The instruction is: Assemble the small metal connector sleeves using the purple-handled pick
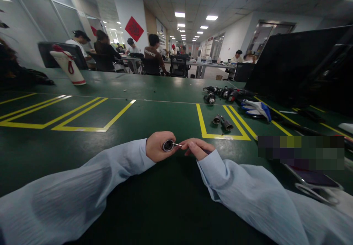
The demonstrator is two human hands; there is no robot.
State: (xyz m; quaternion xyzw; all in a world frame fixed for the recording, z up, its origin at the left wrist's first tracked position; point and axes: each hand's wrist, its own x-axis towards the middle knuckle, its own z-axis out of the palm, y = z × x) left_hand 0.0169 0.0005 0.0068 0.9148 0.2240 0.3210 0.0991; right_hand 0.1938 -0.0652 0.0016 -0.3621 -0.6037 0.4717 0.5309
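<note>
My left hand (160,146) is closed around a round metal connector (168,145), its open end turned toward me and its inside dark. My right hand (195,148) pinches a thin tool with a bright metal shaft (178,145); a dark end, perhaps its handle, shows by the palm. The shaft's tip reaches the rim of the connector, though whether it goes inside I cannot make out. Beyond my right hand, two loose metal connector parts (226,124) lie within a yellow-taped box on the green table (165,116).
Several cabled connectors (211,98) lie farther back on the right, beside a blue and white glove (256,109). A large black monitor (300,61) stands at the right. A phone-like device (314,175) lies near my right sleeve. A white cup (68,67) stands at the back left.
</note>
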